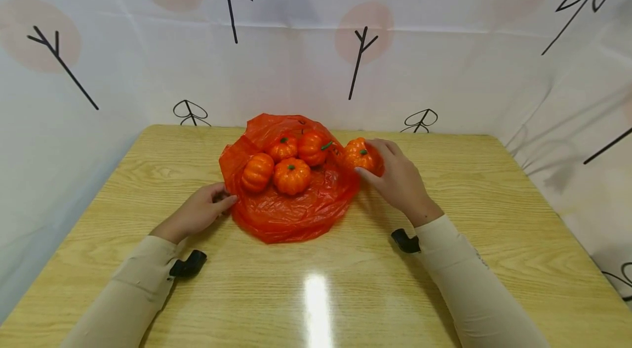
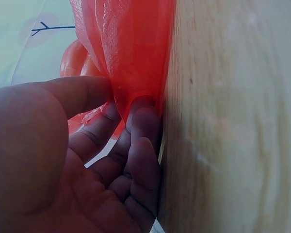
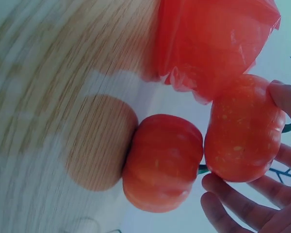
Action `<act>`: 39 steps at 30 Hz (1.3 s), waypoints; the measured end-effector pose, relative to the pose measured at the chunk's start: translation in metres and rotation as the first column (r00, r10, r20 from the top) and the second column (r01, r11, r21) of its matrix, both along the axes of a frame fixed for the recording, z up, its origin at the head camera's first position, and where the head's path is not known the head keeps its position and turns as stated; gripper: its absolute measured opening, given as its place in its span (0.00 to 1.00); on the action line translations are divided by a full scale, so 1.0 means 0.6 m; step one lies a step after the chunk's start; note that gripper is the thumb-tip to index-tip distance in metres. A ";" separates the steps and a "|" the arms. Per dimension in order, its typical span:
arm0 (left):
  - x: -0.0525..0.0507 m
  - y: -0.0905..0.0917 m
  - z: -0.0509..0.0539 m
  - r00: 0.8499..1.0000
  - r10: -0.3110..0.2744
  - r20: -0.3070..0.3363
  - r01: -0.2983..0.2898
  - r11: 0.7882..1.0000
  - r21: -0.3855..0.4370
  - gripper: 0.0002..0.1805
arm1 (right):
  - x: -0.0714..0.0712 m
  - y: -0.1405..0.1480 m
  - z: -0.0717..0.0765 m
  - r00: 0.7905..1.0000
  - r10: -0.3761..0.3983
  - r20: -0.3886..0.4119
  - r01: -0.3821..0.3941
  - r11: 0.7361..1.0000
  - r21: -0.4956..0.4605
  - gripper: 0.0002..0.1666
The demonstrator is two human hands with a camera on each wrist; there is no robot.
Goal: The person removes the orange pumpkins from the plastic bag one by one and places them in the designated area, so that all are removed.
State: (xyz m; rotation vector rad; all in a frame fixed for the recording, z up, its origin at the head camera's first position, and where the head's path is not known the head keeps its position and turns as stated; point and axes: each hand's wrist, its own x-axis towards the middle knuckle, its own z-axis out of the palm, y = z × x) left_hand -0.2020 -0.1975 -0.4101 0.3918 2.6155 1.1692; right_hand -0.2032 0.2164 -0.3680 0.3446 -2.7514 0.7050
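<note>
Right hand holds a mini pumpkin at the edge of a loaded red bag

In the head view, a crinkled red plastic bag (image 1: 291,222) lies spread on the wood-grain table (image 1: 257,293), its mouth open. Four orange mini pumpkins (image 1: 292,176) sit clustered in it, the rearmost right one with a long green stem. At the bag's right edge, the right hand (image 1: 401,180) grips another pumpkin (image 1: 358,153), thumb on the near side. The left hand (image 1: 201,212) is at the bag's left edge.

The left wrist view shows that hand's grasp, half hidden from above: the thumb and partly bent fingers close on the bag's edge, just above the tabletop.

The right wrist view reveals what the hand largely covers from overhead: a lower pumpkin (image 3: 162,162) on the table outside the bag, directly beneath the gripped one. The right hand's fingers are parted, spanning the upper pumpkin, which is raised and overlaps the bag's edge in this view.
</note>
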 end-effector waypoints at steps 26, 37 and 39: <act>-0.001 0.001 -0.005 0.999 -0.002 -0.033 0.003 1.000 0.013 0.11 | -0.006 0.019 0.005 0.999 -0.045 0.005 0.045 0.999 -0.029 0.38; 0.000 0.001 -0.005 1.000 -0.003 -0.027 0.003 1.000 0.017 0.12 | -0.008 0.023 0.007 0.997 -0.042 -0.069 0.038 0.998 -0.056 0.36; 0.000 0.001 -0.005 1.000 0.000 -0.024 0.000 1.000 0.020 0.12 | -0.009 0.024 0.006 0.996 -0.043 -0.079 0.039 0.998 -0.056 0.36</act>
